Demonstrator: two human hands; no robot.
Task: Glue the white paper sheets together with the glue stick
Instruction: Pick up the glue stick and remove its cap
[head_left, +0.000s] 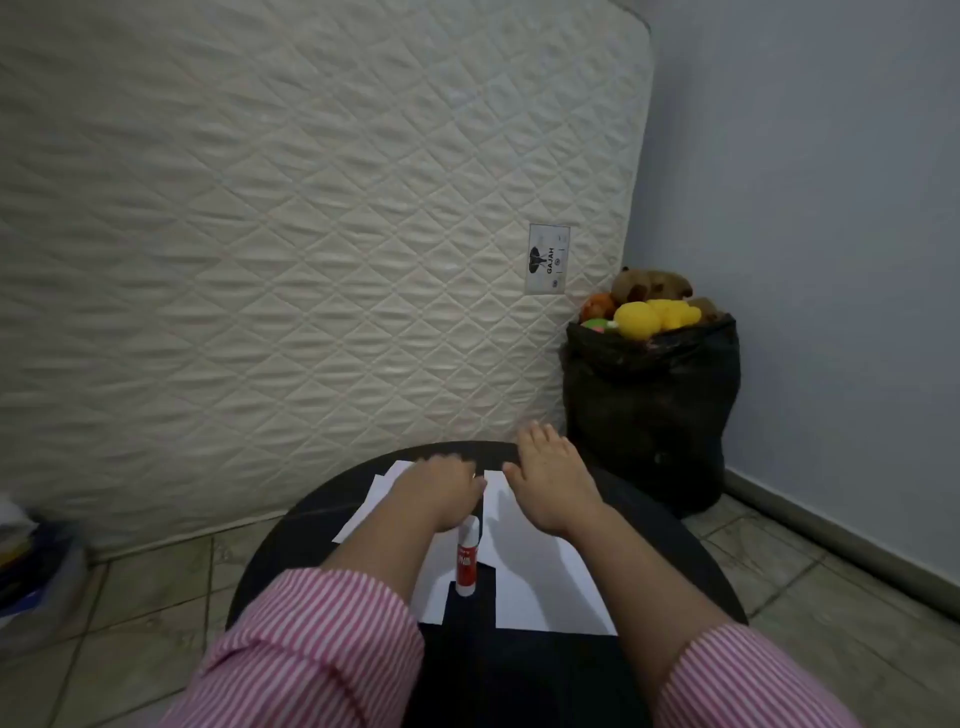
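Observation:
Two white paper sheets lie side by side on a round black table (311, 525). The left sheet (371, 501) runs under my left forearm, and the right sheet (540, 582) lies under my right hand. Between them stands a glue stick (466, 561), upright, red and white, with its cap on. My left hand (441, 491) rests palm down on the left sheet, just behind the glue stick, fingers blurred. My right hand (550, 480) lies flat with fingers spread at the far end of the right sheet, reaching the table's far edge.
A quilted mattress (311, 234) leans upright right behind the table. A black bag (649, 410) full of plush toys stands at the back right against the blue wall. A stack of items (31, 561) sits on the tiled floor at the left.

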